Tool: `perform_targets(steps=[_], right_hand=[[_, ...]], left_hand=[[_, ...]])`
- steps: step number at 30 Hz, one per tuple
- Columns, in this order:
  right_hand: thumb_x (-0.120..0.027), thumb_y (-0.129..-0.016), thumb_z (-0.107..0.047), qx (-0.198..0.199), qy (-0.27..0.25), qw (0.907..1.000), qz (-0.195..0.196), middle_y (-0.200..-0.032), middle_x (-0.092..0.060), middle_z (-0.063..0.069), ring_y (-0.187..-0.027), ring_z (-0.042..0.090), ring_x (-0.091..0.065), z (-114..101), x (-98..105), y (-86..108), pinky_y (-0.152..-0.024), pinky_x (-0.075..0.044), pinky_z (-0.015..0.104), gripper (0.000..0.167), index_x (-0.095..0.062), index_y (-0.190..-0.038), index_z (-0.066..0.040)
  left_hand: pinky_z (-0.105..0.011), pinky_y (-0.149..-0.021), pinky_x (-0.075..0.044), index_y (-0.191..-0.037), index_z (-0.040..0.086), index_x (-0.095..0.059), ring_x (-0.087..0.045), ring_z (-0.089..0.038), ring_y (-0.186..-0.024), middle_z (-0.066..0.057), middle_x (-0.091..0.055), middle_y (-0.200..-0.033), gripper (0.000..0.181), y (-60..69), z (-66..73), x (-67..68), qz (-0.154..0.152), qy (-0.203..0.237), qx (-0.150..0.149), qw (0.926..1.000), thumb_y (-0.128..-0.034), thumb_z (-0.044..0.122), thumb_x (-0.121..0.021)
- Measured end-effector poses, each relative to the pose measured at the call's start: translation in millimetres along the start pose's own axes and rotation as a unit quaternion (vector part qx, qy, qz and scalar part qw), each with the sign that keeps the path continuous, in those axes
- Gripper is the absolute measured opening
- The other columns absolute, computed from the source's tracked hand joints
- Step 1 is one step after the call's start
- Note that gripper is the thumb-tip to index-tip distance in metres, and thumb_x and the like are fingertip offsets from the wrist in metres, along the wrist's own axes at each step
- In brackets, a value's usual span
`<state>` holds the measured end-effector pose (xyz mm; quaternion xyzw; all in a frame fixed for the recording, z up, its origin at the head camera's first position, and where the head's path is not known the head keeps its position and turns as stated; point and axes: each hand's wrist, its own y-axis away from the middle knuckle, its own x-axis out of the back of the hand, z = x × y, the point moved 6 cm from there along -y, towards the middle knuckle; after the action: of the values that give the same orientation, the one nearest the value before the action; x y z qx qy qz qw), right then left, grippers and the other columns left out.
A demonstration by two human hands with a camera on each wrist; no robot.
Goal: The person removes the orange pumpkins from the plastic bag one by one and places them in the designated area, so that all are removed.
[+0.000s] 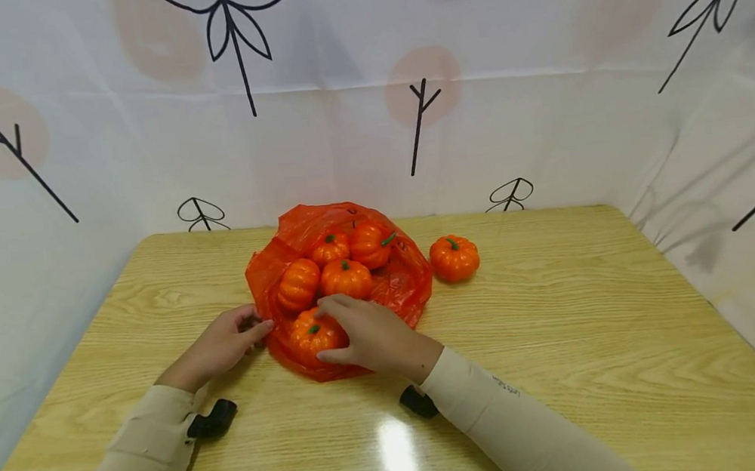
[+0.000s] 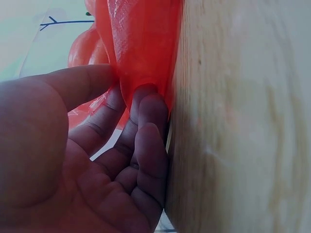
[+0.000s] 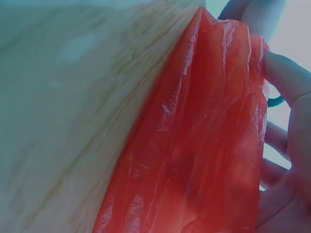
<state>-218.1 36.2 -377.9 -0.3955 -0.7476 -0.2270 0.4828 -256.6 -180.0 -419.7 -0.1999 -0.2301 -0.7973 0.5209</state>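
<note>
A red plastic bag (image 1: 301,220) lies spread open on the table, with several small orange pumpkins (image 1: 346,279) inside it. My left hand (image 1: 232,342) is at the bag's left edge. In the left wrist view its thumb and fingers (image 2: 104,116) pinch the thin red film. My right hand (image 1: 376,334) reaches over the bag's front part, and its thumb and fingers grip the nearest pumpkin (image 1: 312,336), green stem up. The right wrist view shows the bag's wrinkled side (image 3: 194,136) in front of that hand, hiding most of the pumpkin.
One more orange pumpkin (image 1: 455,258) sits on the table just right of the bag. The wooden table (image 1: 565,339) reaches back to a white patterned cloth (image 1: 341,140). Black wrist devices (image 1: 214,419) stick out at both sleeves.
</note>
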Motion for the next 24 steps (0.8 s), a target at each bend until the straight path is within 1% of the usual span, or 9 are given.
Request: perform_targets(steps=[4, 7, 10, 16, 24], right_hand=[[-0.071, -0.09, -0.049, -0.003, -0.001, 1.0, -0.004, -0.141, -0.055, 0.0, -0.126, 0.018, -0.058, 0.2, -1.0, 0.2, -0.103, -0.049, 0.04, 0.062, -0.049, -0.14, -0.019], [-0.071, -0.09, -0.048, 0.002, 0.0, 1.0, 0.0, -0.137, -0.057, -0.001, -0.122, 0.016, -0.06, 0.0, -1.9, 0.1, -0.101, -0.05, 0.037, 0.06, -0.049, -0.138, -0.019], [-0.071, -0.091, -0.047, 0.005, -0.004, 1.0, 0.002, -0.137, -0.056, -0.002, -0.122, 0.014, -0.059, -0.3, -2.4, 0.7, -0.101, -0.05, 0.035, 0.06, -0.048, -0.139, -0.019], [-0.069, -0.093, -0.047, 0.009, -0.007, 0.9999, -0.006, -0.145, -0.051, 0.0, -0.13, 0.017, -0.055, -1.7, -3.1, 2.5, -0.106, -0.047, 0.038, 0.065, -0.043, -0.146, -0.021], [-0.067, -0.094, -0.047, 0.021, 0.003, 0.9997, -0.008, -0.145, -0.05, -0.001, -0.129, 0.016, -0.055, -2.2, -2.7, 1.9, -0.105, -0.048, 0.038, 0.063, -0.044, -0.146, -0.022]], left_hand=[[-0.026, -0.06, -0.046, -0.098, 0.004, -0.058, -0.05, -0.016, -0.07, -0.007, -0.055, -0.083, 0.024, -0.2, -0.5, 0.4, 0.0, 0.0, -0.001, 1.0, -0.1017, 0.027, -0.06], [-0.026, -0.06, -0.046, -0.098, 0.004, -0.058, -0.05, -0.016, -0.07, -0.007, -0.056, -0.084, 0.024, -0.4, -1.2, 0.5, 0.0, 0.0, -0.001, 1.0, -0.1017, 0.027, -0.06], [-0.026, -0.059, -0.046, -0.098, 0.004, -0.058, -0.051, -0.015, -0.07, -0.007, -0.057, -0.084, 0.024, -0.6, -1.7, 0.2, 0.001, 0.002, -0.002, 1.0, -0.1018, 0.027, -0.059], [-0.026, -0.059, -0.046, -0.098, 0.003, -0.058, -0.051, -0.015, -0.069, -0.007, -0.057, -0.084, 0.023, -0.5, -2.4, -0.7, -0.001, 0.005, -0.002, 1.0, -0.102, 0.026, -0.059], [-0.026, -0.059, -0.046, -0.099, 0.003, -0.058, -0.05, -0.015, -0.069, -0.007, -0.056, -0.084, 0.023, -0.2, -0.6, 0.0, -0.002, 0.009, -0.002, 1.0, -0.102, 0.026, -0.059]])
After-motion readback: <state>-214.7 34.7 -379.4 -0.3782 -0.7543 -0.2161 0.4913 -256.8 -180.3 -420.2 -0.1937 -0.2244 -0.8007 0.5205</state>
